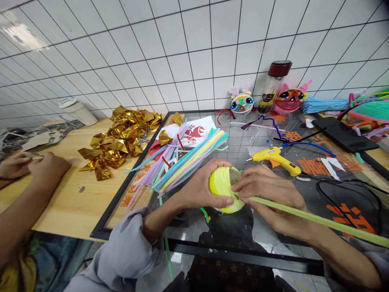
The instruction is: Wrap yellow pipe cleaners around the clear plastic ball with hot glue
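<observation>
My left hand (204,184) is wrapped round the left side of a ball (223,178) wound with yellow pipe cleaners, its thumb lying across the front. A bare, clear-looking patch shows at the ball's upper right. Pinched in my right hand (270,192) is a yellow pipe cleaner (319,221); its near end meets the ball and its long tail runs off to the lower right. The fingertips of that hand touch the ball's right side. Just beyond them rests a yellow glue gun (275,158), nozzle to the left.
Pastel pipe cleaners (188,164) lie in a bundle left of the ball, near gold foil pieces (121,138). At the back stand a decorated animal head (241,101) and a bottle (272,89). A black phone (343,132) lies right. Another person's hands (45,164) work at far left.
</observation>
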Demonstrator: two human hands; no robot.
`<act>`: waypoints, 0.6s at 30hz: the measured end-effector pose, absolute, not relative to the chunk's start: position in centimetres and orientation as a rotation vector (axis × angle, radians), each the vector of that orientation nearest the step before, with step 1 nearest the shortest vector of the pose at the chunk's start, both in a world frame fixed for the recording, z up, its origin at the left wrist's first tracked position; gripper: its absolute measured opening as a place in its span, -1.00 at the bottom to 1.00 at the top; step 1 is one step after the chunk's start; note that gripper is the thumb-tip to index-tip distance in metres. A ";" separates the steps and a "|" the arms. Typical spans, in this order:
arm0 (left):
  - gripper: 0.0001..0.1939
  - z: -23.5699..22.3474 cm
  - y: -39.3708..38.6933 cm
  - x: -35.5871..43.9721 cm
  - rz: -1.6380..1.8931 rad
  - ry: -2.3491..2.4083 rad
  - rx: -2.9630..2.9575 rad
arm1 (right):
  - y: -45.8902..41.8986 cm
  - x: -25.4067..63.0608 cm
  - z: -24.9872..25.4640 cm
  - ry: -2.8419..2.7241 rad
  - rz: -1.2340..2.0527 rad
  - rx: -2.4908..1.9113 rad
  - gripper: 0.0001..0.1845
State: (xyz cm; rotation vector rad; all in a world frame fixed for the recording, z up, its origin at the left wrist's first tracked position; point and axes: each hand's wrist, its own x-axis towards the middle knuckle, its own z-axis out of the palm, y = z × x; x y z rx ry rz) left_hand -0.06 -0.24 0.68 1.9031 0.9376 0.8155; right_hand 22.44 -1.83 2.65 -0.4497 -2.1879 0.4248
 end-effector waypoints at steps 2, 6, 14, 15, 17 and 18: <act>-0.26 0.7 -0.2 -0.1 0.813 0.934 1.908 | -1.8 22.5 2.5 -2.181 0.442 -0.439 -0.80; -0.27 0.7 -0.2 -0.1 0.813 0.927 1.915 | -1.8 22.6 2.1 -2.171 0.463 -0.444 -0.81; -0.24 0.5 -0.4 -0.1 0.828 0.926 1.866 | -1.7 22.5 2.0 -2.180 0.475 -0.442 -0.81; -0.25 0.5 -0.4 -0.1 0.826 0.919 1.862 | -1.7 22.5 2.0 -2.180 0.473 -0.431 -0.81; -0.25 0.4 -0.4 -0.1 0.815 0.910 1.857 | -1.6 22.5 2.0 -2.175 0.468 -0.416 -0.81; -0.26 0.4 -0.4 -0.1 0.812 0.908 1.856 | -1.6 22.5 2.0 -2.174 0.467 -0.417 -0.82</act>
